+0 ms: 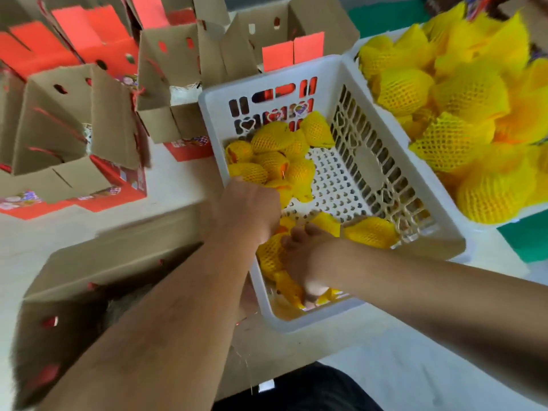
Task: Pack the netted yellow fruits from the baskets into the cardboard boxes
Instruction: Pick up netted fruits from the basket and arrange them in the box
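Note:
A white perforated basket (335,72) in the middle holds several netted yellow fruits (271,155), mostly along its left side and near end. My left hand (247,209) reaches into the basket over its left wall, its fingers curled down among the fruits; what it holds is hidden. My right hand (308,262) is deep in the basket's near corner, its fingers curled round a netted fruit (271,256). An open cardboard box (98,265) lies at the near left, partly under my left forearm.
A second white basket (355,51) heaped with netted yellow fruits (462,114) stands at the right. Several open red-and-brown cardboard boxes (74,120) crowd the far left and back of the pale table (178,185). Green matting (530,235) shows at the right edge.

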The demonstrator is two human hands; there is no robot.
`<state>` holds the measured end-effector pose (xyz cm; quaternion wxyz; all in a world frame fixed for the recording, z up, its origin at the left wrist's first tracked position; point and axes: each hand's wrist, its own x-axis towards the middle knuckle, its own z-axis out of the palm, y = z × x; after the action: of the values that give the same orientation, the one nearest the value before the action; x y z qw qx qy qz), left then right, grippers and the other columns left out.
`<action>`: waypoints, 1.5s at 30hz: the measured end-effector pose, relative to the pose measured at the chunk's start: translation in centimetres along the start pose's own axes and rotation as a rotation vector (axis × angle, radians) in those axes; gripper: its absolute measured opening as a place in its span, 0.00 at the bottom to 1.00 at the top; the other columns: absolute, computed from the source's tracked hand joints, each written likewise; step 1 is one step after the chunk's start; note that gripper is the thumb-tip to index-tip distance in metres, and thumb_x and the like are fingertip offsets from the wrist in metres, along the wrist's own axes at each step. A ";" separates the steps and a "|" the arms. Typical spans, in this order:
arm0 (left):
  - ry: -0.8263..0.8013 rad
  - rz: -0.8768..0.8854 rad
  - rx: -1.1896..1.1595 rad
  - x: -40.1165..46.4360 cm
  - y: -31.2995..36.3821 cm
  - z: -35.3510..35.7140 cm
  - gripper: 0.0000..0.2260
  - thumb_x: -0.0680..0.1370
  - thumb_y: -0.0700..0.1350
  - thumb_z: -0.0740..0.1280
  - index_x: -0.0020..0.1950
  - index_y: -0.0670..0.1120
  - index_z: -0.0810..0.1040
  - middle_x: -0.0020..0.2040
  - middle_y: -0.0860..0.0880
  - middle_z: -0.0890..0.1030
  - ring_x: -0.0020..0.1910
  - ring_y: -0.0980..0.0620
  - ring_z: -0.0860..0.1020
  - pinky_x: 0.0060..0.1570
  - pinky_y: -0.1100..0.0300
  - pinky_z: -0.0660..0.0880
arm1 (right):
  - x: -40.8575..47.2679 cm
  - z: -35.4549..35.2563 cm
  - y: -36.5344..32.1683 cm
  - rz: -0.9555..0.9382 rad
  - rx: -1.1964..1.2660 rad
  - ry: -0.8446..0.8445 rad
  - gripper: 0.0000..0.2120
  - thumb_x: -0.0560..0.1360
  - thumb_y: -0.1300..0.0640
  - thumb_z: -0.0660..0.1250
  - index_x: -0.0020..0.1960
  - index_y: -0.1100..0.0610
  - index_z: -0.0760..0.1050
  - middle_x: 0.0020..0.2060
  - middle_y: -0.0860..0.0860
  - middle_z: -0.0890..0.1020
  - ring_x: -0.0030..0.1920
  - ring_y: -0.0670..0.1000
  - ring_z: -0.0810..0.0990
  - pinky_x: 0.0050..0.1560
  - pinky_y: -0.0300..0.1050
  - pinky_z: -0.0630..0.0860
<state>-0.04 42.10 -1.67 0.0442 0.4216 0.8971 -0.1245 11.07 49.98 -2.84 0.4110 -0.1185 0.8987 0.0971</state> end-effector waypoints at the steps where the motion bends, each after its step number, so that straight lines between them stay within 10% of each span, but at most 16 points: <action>1: 0.000 -0.015 -0.018 -0.1 0.0 -0.3 0.15 0.83 0.48 0.60 0.37 0.50 0.73 0.40 0.48 0.82 0.44 0.45 0.80 0.55 0.51 0.68 | 0.2 -0.1 0.3 -0.029 -0.009 -0.005 0.39 0.69 0.32 0.74 0.71 0.54 0.74 0.75 0.55 0.66 0.73 0.61 0.60 0.70 0.57 0.60; 9: 0.007 0.003 -0.091 -0.6 -0.5 -1.3 0.13 0.84 0.50 0.59 0.42 0.51 0.77 0.35 0.51 0.75 0.37 0.47 0.71 0.56 0.51 0.69 | -0.9 0.4 5.3 -0.140 0.255 -0.010 0.33 0.64 0.29 0.72 0.63 0.46 0.77 0.57 0.49 0.64 0.68 0.59 0.61 0.72 0.62 0.59; 15: 0.000 -0.012 -0.109 -0.3 -0.4 -1.1 0.13 0.84 0.51 0.59 0.44 0.51 0.80 0.37 0.50 0.80 0.41 0.47 0.78 0.58 0.49 0.69 | -0.3 -0.2 4.2 -0.167 0.110 -0.135 0.36 0.68 0.32 0.75 0.69 0.52 0.76 0.75 0.54 0.59 0.76 0.61 0.51 0.75 0.63 0.51; 24: 0.017 -0.025 -0.105 -0.1 -0.4 -0.2 0.15 0.84 0.52 0.58 0.43 0.52 0.80 0.35 0.51 0.78 0.38 0.48 0.75 0.56 0.50 0.67 | 0.3 0.2 4.0 -0.271 0.052 0.046 0.33 0.66 0.31 0.74 0.62 0.52 0.81 0.68 0.52 0.64 0.67 0.59 0.58 0.70 0.58 0.58; 28: 0.071 -0.021 -0.138 -0.1 -0.4 0.1 0.15 0.84 0.54 0.58 0.43 0.52 0.79 0.34 0.52 0.78 0.37 0.49 0.76 0.54 0.50 0.69 | -1.7 0.7 7.2 -0.279 0.404 0.162 0.25 0.61 0.30 0.69 0.48 0.47 0.74 0.53 0.45 0.62 0.59 0.52 0.60 0.67 0.51 0.66; 35: 0.287 0.010 -0.392 -0.5 -0.9 0.2 0.10 0.83 0.54 0.64 0.60 0.55 0.81 0.40 0.53 0.84 0.40 0.50 0.80 0.45 0.56 0.70 | -2.2 -0.6 15.6 -0.470 1.837 0.185 0.24 0.73 0.56 0.71 0.68 0.58 0.75 0.60 0.60 0.83 0.59 0.61 0.83 0.55 0.49 0.82; 41: 0.221 -0.059 -0.556 -0.6 -0.8 -0.1 0.19 0.79 0.70 0.58 0.49 0.56 0.75 0.44 0.62 0.82 0.45 0.60 0.80 0.49 0.56 0.70 | 3.0 -2.1 15.7 -0.453 1.889 0.147 0.27 0.73 0.56 0.76 0.69 0.58 0.71 0.61 0.59 0.82 0.60 0.62 0.82 0.61 0.62 0.79; 45: 0.260 -0.083 -0.566 -0.6 -0.9 0.0 0.19 0.84 0.68 0.50 0.49 0.56 0.72 0.36 0.62 0.74 0.37 0.63 0.71 0.46 0.57 0.66 | 3.8 -0.9 15.8 -0.563 1.916 0.081 0.38 0.64 0.45 0.84 0.69 0.51 0.74 0.61 0.56 0.81 0.59 0.58 0.82 0.52 0.50 0.81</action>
<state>-0.39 41.10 -1.41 0.0397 0.3678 0.9108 0.1834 3.35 64.28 -3.96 0.3103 0.0509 0.5502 -0.7735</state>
